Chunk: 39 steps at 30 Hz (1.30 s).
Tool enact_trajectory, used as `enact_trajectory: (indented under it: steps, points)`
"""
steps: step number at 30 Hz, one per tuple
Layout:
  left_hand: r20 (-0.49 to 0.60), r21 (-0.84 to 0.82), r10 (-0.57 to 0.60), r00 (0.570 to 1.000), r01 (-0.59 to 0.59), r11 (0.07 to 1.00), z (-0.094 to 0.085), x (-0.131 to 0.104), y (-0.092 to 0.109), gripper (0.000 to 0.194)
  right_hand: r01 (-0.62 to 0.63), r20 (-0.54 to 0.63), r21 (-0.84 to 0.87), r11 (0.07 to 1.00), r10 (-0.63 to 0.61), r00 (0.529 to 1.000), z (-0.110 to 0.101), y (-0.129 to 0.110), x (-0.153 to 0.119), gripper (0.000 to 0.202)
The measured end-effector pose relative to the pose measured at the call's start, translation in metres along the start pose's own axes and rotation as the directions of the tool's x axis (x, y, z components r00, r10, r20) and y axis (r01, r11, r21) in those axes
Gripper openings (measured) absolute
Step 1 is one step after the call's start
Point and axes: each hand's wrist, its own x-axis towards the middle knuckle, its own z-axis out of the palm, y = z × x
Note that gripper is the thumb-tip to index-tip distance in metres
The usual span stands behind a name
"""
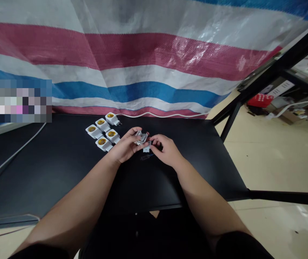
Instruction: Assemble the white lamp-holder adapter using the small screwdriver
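Observation:
My left hand [128, 145] is closed around a white plastic housing [142, 137] with an open, ridged inside. Beside it, my right hand [165, 148] has its fingers curled in a pinch close to the housing. What those fingertips hold, if anything, is too small to make out. A flat white plastic piece [146, 147] with a small hole shows between the two hands; whether it is held or lies on the table I cannot tell. Just below lies a small clear, dark-looking object [144, 157] with a thin bluish end toward my right hand.
Several white plug-in lamp sockets [105, 143] with gold-coloured round insides stand left of my hands on the black table [70, 172]. A white cable [164, 116] runs along the back edge beneath a striped plastic sheet [132, 50]. Black frame bars [240, 104] rise at the right.

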Motion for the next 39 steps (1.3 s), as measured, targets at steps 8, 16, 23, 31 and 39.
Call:
enact_trajectory:
  steps: [8,16,23,31,39]
  points:
    - [0.285,0.205,-0.034,0.958,-0.026,0.978,0.005,-0.011,-0.004,0.046,0.205,-0.071,0.071,0.976,-0.201,0.977,-0.004,-0.006,0.000,0.048]
    - [0.189,0.234,-0.026,0.982,-0.020,0.972,0.004,-0.010,-0.003,0.073,0.176,-0.054,0.041,0.984,-0.174,0.983,-0.013,-0.004,0.000,0.024]
    - [-0.007,0.488,0.186,0.982,-0.159,0.858,0.002,0.001,-0.004,0.046,0.083,-0.118,-0.007,0.997,-0.083,0.989,-0.016,0.002,0.001,0.018]
    - [-0.120,0.477,0.180,0.976,-0.103,0.873,0.007,0.003,-0.012,0.058,0.064,-0.148,-0.047,0.997,-0.070,0.987,-0.012,0.002,0.002,0.022]
    - [-0.225,0.343,0.188,0.956,-0.103,0.934,0.015,0.002,-0.013,0.057,0.004,-0.147,0.052,0.999,0.004,0.989,0.001,0.000,0.002,0.019]
